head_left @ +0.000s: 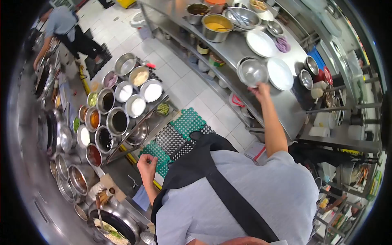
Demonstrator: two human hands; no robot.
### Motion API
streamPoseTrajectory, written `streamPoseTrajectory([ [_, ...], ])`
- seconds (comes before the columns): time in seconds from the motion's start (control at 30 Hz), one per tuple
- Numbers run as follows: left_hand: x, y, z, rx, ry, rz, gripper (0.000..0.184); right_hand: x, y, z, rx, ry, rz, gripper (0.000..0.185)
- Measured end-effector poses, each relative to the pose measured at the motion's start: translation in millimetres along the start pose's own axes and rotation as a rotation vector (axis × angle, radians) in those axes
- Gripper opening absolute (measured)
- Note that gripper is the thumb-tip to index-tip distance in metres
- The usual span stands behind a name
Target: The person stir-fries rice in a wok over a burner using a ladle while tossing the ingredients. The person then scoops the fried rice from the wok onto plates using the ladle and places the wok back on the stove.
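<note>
I see the right hand (pixel 260 90) holding a metal bowl (pixel 254 72); a slack grip could drop it against the plate (pixel 280 74); the left hand (pixel 147 165) curls, contents unclear.

Right of bowl (pixel 254 72), plate (pixel 280 74) on counter (pixel 286 109)

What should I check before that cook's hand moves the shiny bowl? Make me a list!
1. Right hand grips the metal bowl: ok, fingers at its edge.
2. Metal bowl is just one, not a stack: cannot tell.
3. Metal bowl sits flat on the steel counter: cannot tell from above.
4. Left hand is empty: cannot tell, its fingers are curled.
5. Someone holds the ladle in the wok: not ok, no hand is on it.
6. Other person is out of the way: ok, over at the far end.
</note>
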State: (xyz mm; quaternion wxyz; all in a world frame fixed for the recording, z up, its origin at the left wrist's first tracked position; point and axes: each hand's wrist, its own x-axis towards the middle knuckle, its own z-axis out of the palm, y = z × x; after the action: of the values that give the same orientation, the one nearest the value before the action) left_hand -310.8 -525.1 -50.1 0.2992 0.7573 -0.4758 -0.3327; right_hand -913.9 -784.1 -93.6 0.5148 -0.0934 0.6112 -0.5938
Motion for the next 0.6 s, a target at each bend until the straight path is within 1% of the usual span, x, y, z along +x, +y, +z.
streamPoseTrajectory([
  [0.03, 4, 7, 8, 0.046, -0.023, 0.005, 0.018, 30, -19, -25, 0.15, 0.052, -0.063, 0.042],
  [0.07, 7, 12, 15, 0.094, -0.041, 0.012, 0.018, 55, -46, -49, 0.141, 0.104, -0.077, 0.041],
  [0.1, 10, 18, 21, 0.139, -0.054, 0.017, 0.019, 72, -72, -64, 0.219, 0.075, -0.103, 0.039],
  [0.17, 15, 3, 34, 0.26, -0.106, 0.046, 0.018, 128, -109, -95, 0.347, 0.119, -0.235, 0.034],
  [0.2, 16, -3, 37, 0.322, -0.126, 0.057, 0.019, 140, -128, -96, 0.309, 0.216, -0.263, 0.036],
  [0.23, 16, -1, 38, 0.366, -0.183, 0.001, 0.016, 159, -145, -101, 0.364, 0.254, -0.237, 0.039],
  [0.27, 15, -6, 39, 0.368, -0.212, 0.016, 0.015, 177, -157, -107, 0.419, 0.292, -0.208, 0.041],
  [0.33, 11, -22, 40, 0.382, -0.269, 0.036, 0.015, 182, -165, -103, 0.605, 0.169, -0.327, 0.047],
  [0.37, 9, -23, 40, 0.391, -0.326, -0.016, 0.016, 168, -169, -84, 0.634, 0.27, -0.204, 0.057],
  [0.47, -2, -44, 45, 0.371, -0.347, -0.083, 0.019, 142, -126, -45, 0.683, -0.153, -0.282, 0.055],
  [0.5, -10, -57, 50, 0.308, -0.307, -0.072, 0.025, 132, -102, -32, 0.647, -0.277, -0.213, 0.053],
  [0.53, -14, -79, 60, 0.349, -0.329, -0.084, 0.025, 120, -64, -15, 0.606, -0.418, -0.126, 0.051],
  [0.57, -21, -99, 63, 0.384, -0.338, -0.116, 0.026, 97, -15, 13, 0.641, -0.494, 0.018, 0.047],
  [0.6, -32, -104, 66, 0.352, -0.328, -0.147, 0.025, 73, 34, 39, 0.669, -0.559, 0.166, 0.043],
])
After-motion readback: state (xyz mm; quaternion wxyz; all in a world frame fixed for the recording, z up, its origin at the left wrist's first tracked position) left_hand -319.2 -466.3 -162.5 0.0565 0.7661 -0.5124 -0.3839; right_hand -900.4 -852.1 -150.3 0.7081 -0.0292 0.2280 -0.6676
